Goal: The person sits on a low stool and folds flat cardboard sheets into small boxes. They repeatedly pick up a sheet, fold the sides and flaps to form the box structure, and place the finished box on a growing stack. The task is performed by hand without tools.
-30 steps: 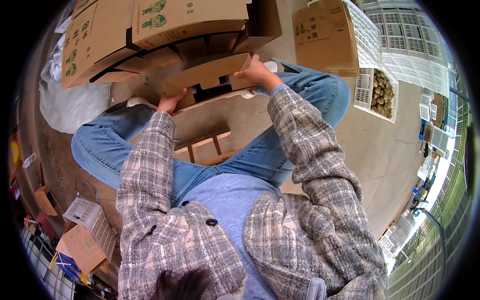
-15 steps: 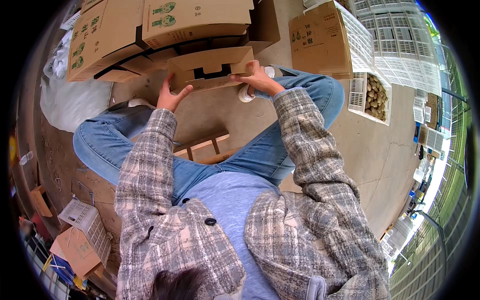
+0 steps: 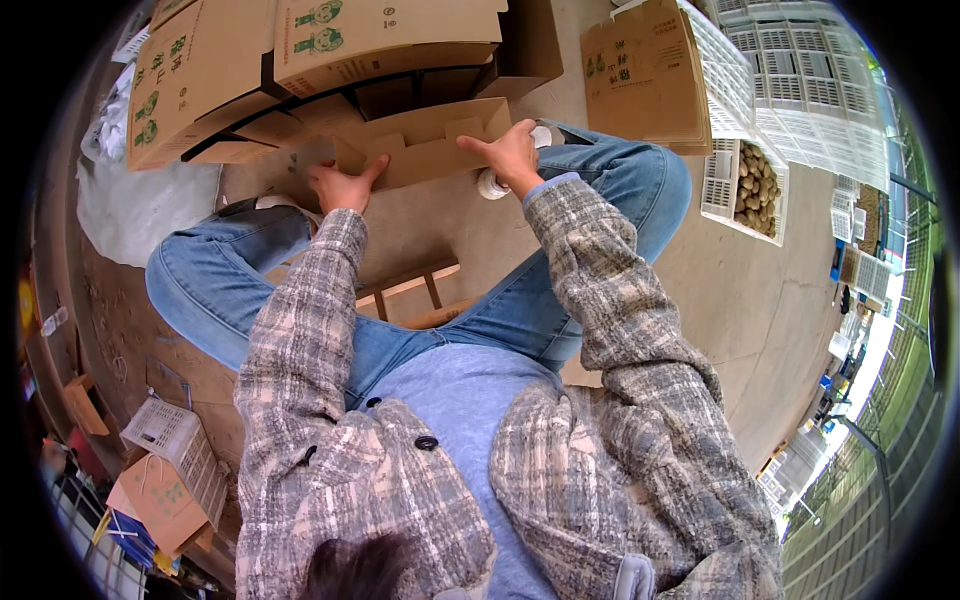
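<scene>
A brown cardboard box [image 3: 430,155] stands on the floor between my feet, its near panel facing me. My left hand [image 3: 343,187] grips the left end of that panel, thumb against the near face. At the right end, my right hand [image 3: 510,160] holds the box the same way, thumb pointing inward along the panel. The fingers of both hands are partly hidden at the box's ends. Tabs fill the slot in the middle of the panel. Just beyond it stand several larger printed cartons [image 3: 375,40], pressed side by side.
A stack of flat cardboard [image 3: 645,80] is to the right, beside white plastic crates [image 3: 810,80]. One crate holds brownish round produce [image 3: 757,190]. A white sack [image 3: 145,210] lies at left. Below me is a wooden stool [image 3: 430,285]. Another crate [image 3: 160,425] sits lower left.
The dark opening in the box's near panel is now covered by cardboard tabs. My left hand has shifted slightly lower on its end; my right thumb has risen a little.
</scene>
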The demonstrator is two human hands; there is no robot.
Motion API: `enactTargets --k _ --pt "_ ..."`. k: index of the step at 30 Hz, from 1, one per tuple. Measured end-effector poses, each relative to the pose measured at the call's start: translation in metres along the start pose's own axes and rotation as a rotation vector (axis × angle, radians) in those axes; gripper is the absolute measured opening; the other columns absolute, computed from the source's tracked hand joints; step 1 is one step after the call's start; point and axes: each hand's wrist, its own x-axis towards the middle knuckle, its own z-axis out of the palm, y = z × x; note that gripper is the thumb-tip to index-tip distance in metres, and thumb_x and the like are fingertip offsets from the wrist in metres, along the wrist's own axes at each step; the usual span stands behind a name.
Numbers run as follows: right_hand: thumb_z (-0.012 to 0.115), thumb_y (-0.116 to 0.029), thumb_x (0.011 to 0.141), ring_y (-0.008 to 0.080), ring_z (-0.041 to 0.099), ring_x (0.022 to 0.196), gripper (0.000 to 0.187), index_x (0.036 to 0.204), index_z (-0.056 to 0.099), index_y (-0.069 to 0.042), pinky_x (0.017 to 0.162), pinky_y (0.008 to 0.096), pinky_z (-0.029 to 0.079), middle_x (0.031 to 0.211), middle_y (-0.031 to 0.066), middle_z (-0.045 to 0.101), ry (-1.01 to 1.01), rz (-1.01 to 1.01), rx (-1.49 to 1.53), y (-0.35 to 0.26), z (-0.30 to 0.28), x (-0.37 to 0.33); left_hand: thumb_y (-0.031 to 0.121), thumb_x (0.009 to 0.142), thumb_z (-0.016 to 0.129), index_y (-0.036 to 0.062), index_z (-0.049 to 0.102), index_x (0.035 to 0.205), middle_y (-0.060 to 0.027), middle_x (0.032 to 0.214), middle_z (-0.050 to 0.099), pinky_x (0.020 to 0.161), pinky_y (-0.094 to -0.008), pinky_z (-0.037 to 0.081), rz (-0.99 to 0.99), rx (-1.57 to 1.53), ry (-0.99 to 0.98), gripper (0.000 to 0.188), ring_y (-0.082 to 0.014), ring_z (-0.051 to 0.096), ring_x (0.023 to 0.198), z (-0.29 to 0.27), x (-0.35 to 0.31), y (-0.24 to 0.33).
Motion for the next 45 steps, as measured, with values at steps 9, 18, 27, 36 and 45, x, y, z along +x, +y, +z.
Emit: enactTargets --k 9,18,27,36,45 --pt "0.094 -0.059 0.053 0.0347 0.060 0.122 0.121 0.134 0.039 0.011 0.099 0.0398 0.051 0.129 0.0253 0.061 -0.517 0.039 0.397 0.020 -0.007 0.022 0.033 0.075 0.090 0.0092 0.053 0.131 -0.0072 0.121 0.066 0.078 -0.0370 0.064 -0.479 -0.655 -0.638 0.071 -0.0205 0.068 0.105 0.001 0.007 -0.011" --pt "0.095 -0.057 0.055 0.0342 0.064 0.115 0.109 0.130 0.049 0.006 0.097 0.0406 0.052 0.126 0.0224 0.064 -0.066 0.160 -0.137 0.017 0.014 0.007 0.019 0.067 0.095 0.0106 0.045 0.134 -0.0099 0.122 0.065 0.079 -0.0397 0.064 -0.526 -0.646 -0.529 0.083 -0.0259 0.068 0.105 0.021 0.007 -0.028" --pt "0.097 -0.048 0.057 0.0411 0.059 0.122 0.115 0.136 0.036 0.008 0.104 0.0423 0.048 0.131 0.0300 0.059 -0.061 0.213 -0.094 0.009 0.013 -0.009 0.015 0.066 0.095 0.0089 0.045 0.135 -0.0118 0.124 0.064 0.073 -0.0398 0.065 -0.537 -0.585 -0.457 0.086 -0.0281 0.068 0.104 0.028 0.004 -0.032" --pt "0.097 -0.042 0.061 0.0432 0.060 0.119 0.108 0.131 0.033 0.010 0.103 0.0431 0.049 0.127 0.0339 0.059 -0.075 0.127 -0.067 0.008 0.006 -0.019 0.025 0.066 0.095 0.0099 0.042 0.139 -0.0105 0.127 0.063 0.069 -0.0378 0.064 -0.523 -0.498 -0.440 0.092 -0.0268 0.067 0.105 0.016 -0.005 -0.024" --pt "0.096 -0.040 0.063 0.0438 0.061 0.118 0.109 0.132 0.030 0.013 0.101 0.0428 0.049 0.125 0.0348 0.060 -0.078 0.108 -0.064 0.009 0.008 -0.029 0.032 0.066 0.095 0.0073 0.039 0.143 -0.0135 0.129 0.063 0.076 -0.0382 0.063 -0.487 -0.470 -0.320 0.099 -0.0277 0.067 0.108 0.030 -0.014 -0.044"
